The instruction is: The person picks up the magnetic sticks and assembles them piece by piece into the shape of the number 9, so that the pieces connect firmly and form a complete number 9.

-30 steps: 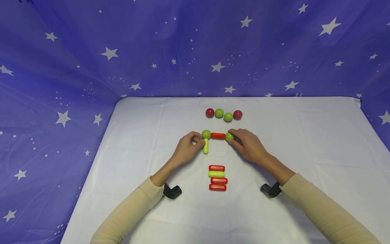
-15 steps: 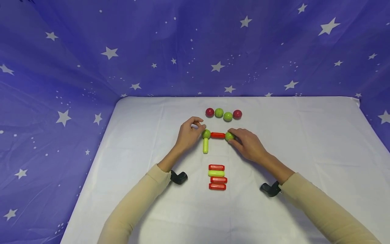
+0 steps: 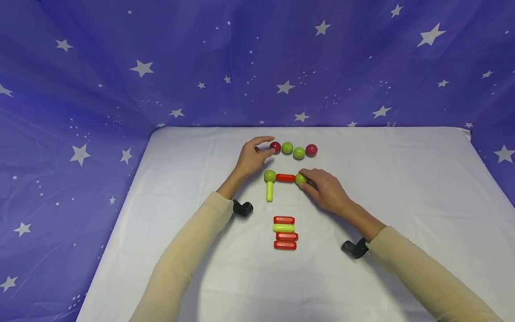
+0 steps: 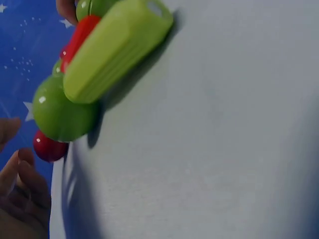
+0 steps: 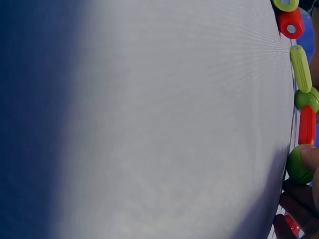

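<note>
Red ball (image 3: pixel 276 146), at the left end of the far row: that is what I have at the fingers of the left hand (image 3: pixel 251 157), the nearer of the two. Its index finger stretches along the ball's far side and the thumb lies at the near side, with a wide gap between; they look loosely spread rather than clamped, though I cannot tell whether they touch it. From that hand the ball lies just to the right, and being round it gives me no long axis to match; I judge that the coming move turns on its place between finger and thumb. Nearer the person, a corner ball (image 3: pixel 270 175) meets a lime stick (image 3: pixel 269 191) that points toward the person, and a red stick (image 3: pixel 285 178) that runs rightward to an end ball (image 3: pixel 300 179). At the right I see the right hand (image 3: pixel 327 192) pinching that end ball between thumb and fingers, on the side away from the red stick and well apart from the red ball.
</note>
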A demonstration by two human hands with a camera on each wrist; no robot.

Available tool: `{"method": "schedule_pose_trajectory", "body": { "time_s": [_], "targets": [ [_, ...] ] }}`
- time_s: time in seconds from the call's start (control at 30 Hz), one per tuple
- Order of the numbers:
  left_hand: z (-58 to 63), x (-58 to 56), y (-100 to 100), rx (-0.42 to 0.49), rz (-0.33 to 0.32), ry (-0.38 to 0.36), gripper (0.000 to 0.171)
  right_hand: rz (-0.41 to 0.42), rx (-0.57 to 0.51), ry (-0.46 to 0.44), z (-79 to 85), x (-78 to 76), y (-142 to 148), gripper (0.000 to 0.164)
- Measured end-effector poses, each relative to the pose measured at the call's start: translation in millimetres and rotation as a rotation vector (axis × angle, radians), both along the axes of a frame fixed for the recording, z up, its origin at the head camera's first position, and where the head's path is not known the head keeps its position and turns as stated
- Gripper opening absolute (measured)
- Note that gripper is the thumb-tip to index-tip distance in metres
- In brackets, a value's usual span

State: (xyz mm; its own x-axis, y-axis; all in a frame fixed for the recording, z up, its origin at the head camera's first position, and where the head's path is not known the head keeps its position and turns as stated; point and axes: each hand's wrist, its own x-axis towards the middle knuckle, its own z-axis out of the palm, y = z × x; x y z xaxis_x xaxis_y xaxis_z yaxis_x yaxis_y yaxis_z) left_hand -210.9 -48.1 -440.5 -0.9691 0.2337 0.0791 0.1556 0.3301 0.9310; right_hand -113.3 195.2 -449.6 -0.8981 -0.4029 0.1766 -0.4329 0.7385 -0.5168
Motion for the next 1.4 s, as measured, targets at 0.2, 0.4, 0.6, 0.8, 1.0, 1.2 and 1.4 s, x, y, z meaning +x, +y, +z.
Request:
{"method": "schedule_pose_trajectory", "body": {
  "time_s": [0.2,0.4,0.6,0.8,1.0,1.2,1.4],
  "targets": [
    [-7.3,-11.3,3,-0.100,-0.062,-0.025,0.045,-0.004,-0.002,0.011,-0.4,0.3,1,0.041],
    [-11.9,-17.6,4,-0.190,-0.055,-0.017,0.051,0.000,-0.009,0.017,0.5,0.0,0,0.041],
    [-14.7,-20.5,5,-0.250,-0.048,-0.011,0.054,-0.003,-0.004,0.010,0.8,-0.5,0,0.041],
    [-17.2,-23.2,7,-0.286,-0.044,0.027,0.046,-0.007,0.000,-0.001,1.0,0.0,0,0.042],
    [-18.6,-25.4,7,-0.269,-0.030,0.005,0.044,-0.013,0.006,-0.008,0.9,0.1,0,0.042],
    [-17.5,-25.3,5,-0.255,-0.038,-0.005,0.043,-0.013,0.004,-0.014,2.2,0.1,-1,0.042],
    [-17.5,-23.2,4,-0.248,-0.028,-0.013,0.042,-0.016,-0.005,-0.009,1.8,0.9,-1,0.041]
  ]
}}
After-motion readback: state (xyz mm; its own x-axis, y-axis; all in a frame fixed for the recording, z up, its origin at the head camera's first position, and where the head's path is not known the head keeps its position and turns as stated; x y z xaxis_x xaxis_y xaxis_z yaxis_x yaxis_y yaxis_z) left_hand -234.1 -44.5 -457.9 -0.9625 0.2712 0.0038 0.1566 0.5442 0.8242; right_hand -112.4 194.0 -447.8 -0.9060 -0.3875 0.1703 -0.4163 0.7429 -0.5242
